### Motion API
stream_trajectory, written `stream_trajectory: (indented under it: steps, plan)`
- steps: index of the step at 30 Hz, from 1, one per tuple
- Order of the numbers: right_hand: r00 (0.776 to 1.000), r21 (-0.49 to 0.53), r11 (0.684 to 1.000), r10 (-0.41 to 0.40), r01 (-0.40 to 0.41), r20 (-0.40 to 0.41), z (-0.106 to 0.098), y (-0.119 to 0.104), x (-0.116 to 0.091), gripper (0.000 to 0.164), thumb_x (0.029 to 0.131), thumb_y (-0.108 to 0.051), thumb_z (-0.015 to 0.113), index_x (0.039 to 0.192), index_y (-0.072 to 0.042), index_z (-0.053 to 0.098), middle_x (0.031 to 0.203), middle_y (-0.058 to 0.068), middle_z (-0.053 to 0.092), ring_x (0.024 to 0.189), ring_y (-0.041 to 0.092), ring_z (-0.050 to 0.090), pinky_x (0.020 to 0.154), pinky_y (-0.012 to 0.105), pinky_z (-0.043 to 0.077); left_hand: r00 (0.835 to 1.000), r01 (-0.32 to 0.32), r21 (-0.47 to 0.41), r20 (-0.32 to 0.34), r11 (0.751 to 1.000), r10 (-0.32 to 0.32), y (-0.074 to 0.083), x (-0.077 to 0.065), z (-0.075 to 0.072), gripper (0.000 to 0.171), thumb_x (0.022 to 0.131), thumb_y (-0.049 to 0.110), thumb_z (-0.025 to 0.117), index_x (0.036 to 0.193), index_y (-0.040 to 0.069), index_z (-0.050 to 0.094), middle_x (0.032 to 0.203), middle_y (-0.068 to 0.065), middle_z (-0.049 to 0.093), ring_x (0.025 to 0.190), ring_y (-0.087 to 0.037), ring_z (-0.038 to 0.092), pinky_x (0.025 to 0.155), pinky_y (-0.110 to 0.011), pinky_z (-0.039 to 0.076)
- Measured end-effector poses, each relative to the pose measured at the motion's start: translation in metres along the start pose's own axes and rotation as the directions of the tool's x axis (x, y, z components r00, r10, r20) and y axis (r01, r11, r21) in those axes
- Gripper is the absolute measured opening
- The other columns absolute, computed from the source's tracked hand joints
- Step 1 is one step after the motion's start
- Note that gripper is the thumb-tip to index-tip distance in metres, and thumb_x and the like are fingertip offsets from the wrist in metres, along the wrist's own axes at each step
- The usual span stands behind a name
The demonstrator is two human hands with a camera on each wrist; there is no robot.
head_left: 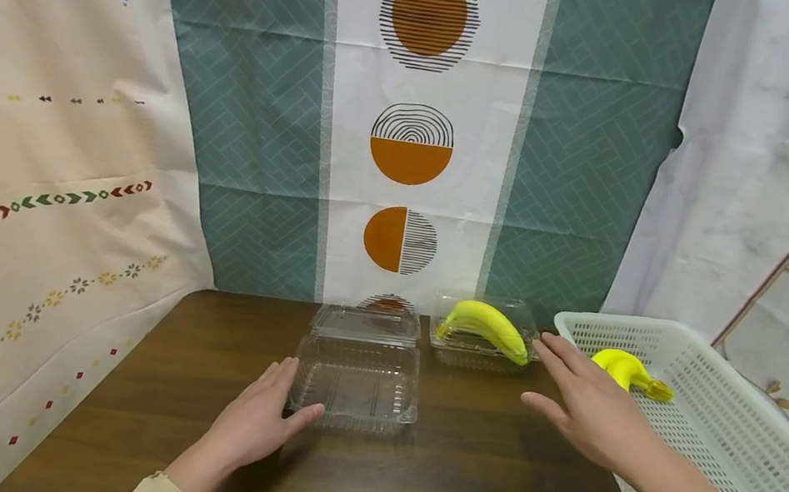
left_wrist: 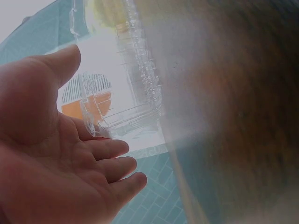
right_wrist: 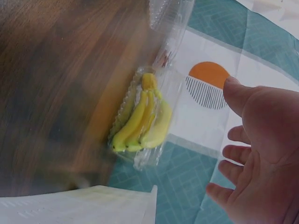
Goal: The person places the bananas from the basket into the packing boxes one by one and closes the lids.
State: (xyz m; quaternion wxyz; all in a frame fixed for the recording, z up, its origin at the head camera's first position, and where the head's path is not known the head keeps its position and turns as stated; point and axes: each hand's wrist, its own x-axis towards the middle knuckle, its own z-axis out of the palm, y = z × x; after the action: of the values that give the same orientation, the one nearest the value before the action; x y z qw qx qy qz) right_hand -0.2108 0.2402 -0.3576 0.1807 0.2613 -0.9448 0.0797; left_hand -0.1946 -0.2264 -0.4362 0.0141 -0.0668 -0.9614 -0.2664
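Observation:
My left hand (head_left: 257, 416) is by the left side of a clear plastic clamshell box (head_left: 356, 383), fingers straight and thumb spread. Whether the fingertips touch its wall I cannot tell. The box lies with its lid (head_left: 366, 324) folded back, nothing inside. My right hand (head_left: 592, 404) hovers over the table between a second clear box (head_left: 441, 345) and the white basket (head_left: 742, 412), its fingers extended and holding nothing. A bunch of yellow bananas (right_wrist: 140, 123) lies in that second box. Another banana bunch (head_left: 623, 369) lies in the basket, partly covered by my right hand.
The brown wooden table (head_left: 452, 481) ends at a green and white patterned cloth (head_left: 259, 134) hanging behind. A cream embroidered cloth (head_left: 50, 214) borders the left side. At the right, a pale floral cloth (head_left: 762, 214) hangs beyond the basket.

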Motion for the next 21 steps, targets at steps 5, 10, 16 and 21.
stream_trajectory:
  steps: [5,10,16,21]
  plan:
    - [1.0,-0.006,1.0,-0.008,0.008,0.007,-0.002,0.004,0.0,0.083,0.102,-0.041,0.082,0.164,0.003,0.048,0.167,0.027,0.045,0.147,0.052,0.051,0.115,0.067,0.046,1.0,-0.005,0.006,-0.006,1.0,0.005,0.001,0.0,-0.001,0.103,0.105,0.06,0.07,0.17,-0.009,0.029,0.176,-0.029,0.028,0.164,-0.05,0.022,0.127,-0.069,0.027]
    - [1.0,-0.001,1.0,-0.001,0.001,0.011,-0.004,0.008,-0.001,0.084,0.102,-0.042,0.081,0.164,0.004,0.047,0.167,0.028,0.044,0.147,0.053,0.051,0.115,0.068,0.046,1.0,-0.009,0.005,-0.008,1.0,0.009,0.001,0.001,-0.001,0.103,0.105,0.06,0.071,0.17,-0.009,0.029,0.176,-0.03,0.028,0.164,-0.051,0.022,0.127,-0.069,0.027]
    - [1.0,0.009,1.0,0.012,-0.012,0.018,-0.005,0.013,-0.002,0.083,0.103,-0.042,0.079,0.164,0.004,0.046,0.168,0.027,0.043,0.148,0.054,0.049,0.115,0.069,0.045,1.0,-0.009,0.004,-0.005,1.0,0.009,0.0,0.002,-0.001,0.104,0.105,0.061,0.07,0.17,-0.008,0.029,0.176,-0.029,0.028,0.164,-0.05,0.022,0.127,-0.07,0.027]
    - [1.0,-0.003,1.0,0.012,-0.012,0.007,-0.006,0.017,-0.002,0.082,0.103,-0.041,0.08,0.164,0.003,0.046,0.168,0.027,0.043,0.145,0.053,0.052,0.112,0.068,0.048,1.0,-0.006,0.007,-0.007,1.0,0.006,-0.001,0.002,0.0,0.104,0.105,0.061,0.07,0.17,-0.009,0.029,0.176,-0.029,0.028,0.164,-0.051,0.022,0.127,-0.07,0.027]
